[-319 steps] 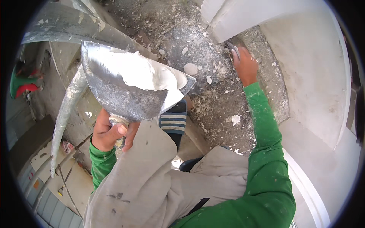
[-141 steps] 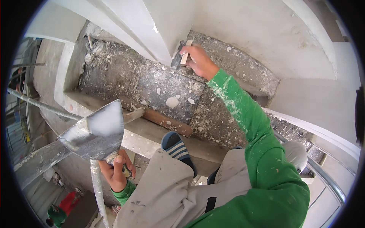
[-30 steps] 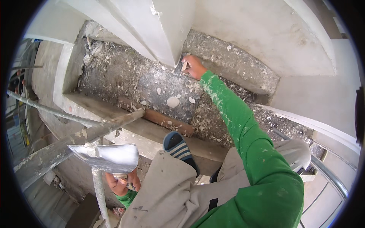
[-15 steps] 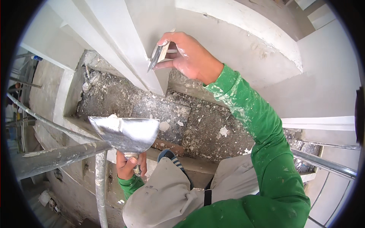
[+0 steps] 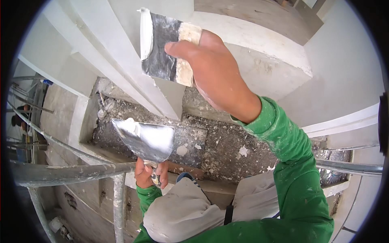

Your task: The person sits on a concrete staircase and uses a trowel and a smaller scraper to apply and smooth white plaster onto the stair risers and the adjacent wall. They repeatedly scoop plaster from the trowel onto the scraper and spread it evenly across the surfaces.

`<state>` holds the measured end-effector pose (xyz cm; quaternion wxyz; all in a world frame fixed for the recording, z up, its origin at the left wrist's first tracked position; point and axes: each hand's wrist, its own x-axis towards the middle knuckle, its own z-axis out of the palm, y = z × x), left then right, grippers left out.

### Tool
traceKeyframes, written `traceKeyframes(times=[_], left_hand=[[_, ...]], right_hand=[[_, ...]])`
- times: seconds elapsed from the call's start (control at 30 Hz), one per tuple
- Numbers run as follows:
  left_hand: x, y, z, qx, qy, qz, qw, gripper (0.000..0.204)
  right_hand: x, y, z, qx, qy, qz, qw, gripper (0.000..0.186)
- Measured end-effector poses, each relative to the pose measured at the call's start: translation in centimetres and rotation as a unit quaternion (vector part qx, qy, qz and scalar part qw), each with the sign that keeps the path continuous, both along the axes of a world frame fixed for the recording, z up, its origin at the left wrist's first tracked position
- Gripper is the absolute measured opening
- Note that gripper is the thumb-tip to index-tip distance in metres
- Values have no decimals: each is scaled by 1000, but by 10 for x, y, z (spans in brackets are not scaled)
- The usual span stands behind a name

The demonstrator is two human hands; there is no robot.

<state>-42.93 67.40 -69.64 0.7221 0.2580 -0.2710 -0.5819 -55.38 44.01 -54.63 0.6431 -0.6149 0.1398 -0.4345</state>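
My right hand grips a flat rectangular putty scraper by its pale, plaster-caked back edge. The thumb presses on the grey blade. A thick strip of white putty lies along the blade's left edge, and the tool is held up in front of a white wall corner. Lower down, my left hand is closed round the handle of a wide, shiny putty knife. Its blade faces up, with a small lump of putty near the far edge.
Metal scaffold pipes cross at the left, close to my left hand, and another pipe runs at the right. Below lies a ledge strewn with debris. My bent knees are underneath, and pale walls rise at the right.
My right hand has lifted away from the wall corner and turned, so the scraper's flat face and its putty strip now show. My left hand and the putty knife appear slightly further right.
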Motion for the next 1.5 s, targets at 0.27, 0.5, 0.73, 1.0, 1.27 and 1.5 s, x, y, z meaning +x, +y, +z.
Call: traceKeyframes(times=[0.27,0.5,0.73,1.0,1.27,1.5], left_hand=[[25,2,-68,-28,321,-260,910,48],[59,29,-45,-160,58,-213,962,23],[50,39,-44,-142,-215,-20,966,25],[63,64,-44,-149,-230,-65,960,23],[57,78,-47,-126,-227,-3,966,27],[55,76,-48,-122,-233,13,965,28]], right_hand=[[-35,51,-98,-406,-4,123,906,42],[-52,23,-215,-354,199,284,868,32],[-36,-45,-409,414,209,-28,886,23],[3,-77,-483,124,255,-21,959,32],[39,-68,-482,147,107,-39,983,24],[59,-74,-417,433,123,25,893,25]])
